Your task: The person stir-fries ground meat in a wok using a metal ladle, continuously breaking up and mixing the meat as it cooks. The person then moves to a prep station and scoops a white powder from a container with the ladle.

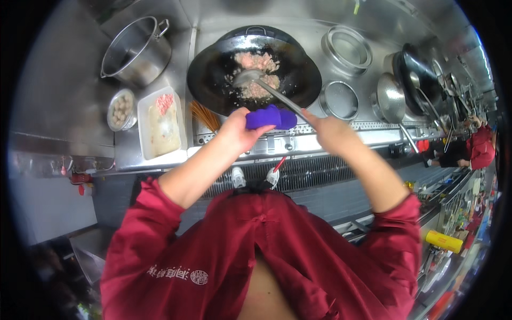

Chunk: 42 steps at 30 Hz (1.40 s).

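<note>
A black wok (300,76) sits on the steel range, with partly browned minced meat (258,61) in two heaps inside it. My left hand (236,130) grips a purple pad (264,119) at the wok's near edge; whatever part of the wok lies under the pad is hidden. The long metal handle of a ladle (249,76) is in my right hand (336,134), to the right of the pad. Its bowl rests among the meat, between the two heaps. Small crumbs of meat cling around the wok's inside.
Left of the wok stand a tall steel pot (140,68), a bowl of round balls (121,112) and a white tub (160,140) holding some pink mince. A bamboo brush (204,115) lies beside the wok. To the right are round metal containers (339,100) and a perforated strainer (391,98). Another person (480,148) stands farther right.
</note>
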Available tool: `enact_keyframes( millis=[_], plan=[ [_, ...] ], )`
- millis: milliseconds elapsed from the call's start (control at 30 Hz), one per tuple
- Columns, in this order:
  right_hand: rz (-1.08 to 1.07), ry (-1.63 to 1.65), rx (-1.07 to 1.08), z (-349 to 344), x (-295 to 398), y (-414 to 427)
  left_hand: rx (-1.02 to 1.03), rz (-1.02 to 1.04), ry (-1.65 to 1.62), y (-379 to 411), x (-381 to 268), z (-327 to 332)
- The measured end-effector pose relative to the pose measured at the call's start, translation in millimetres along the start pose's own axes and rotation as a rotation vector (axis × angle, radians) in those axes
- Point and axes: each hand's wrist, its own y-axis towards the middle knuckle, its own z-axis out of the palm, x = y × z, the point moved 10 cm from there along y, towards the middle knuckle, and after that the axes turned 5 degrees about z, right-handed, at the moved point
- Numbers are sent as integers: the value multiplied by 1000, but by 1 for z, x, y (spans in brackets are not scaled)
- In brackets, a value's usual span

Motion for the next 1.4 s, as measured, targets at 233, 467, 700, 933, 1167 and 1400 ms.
enact_keyframes(
  millis=[233,467,700,933,1167,1400],
  plan=[
    [12,37,-33,7,7,6,-89,153,-17,49,-3,-43],
    [-82,35,188,-28,-4,-29,-1,11,67,-38,-4,-18],
    [36,119,8,-28,-8,-1,-64,56,66,-12,24,-40],
    [-65,89,70,-39,-22,-13,-56,21,45,0,-8,-17],
    [95,184,-229,45,-26,-38,99,54,83,-29,42,-105],
    [144,636,-269,28,-22,-43,5,64,165,-6,-52,-34]
  ],
)
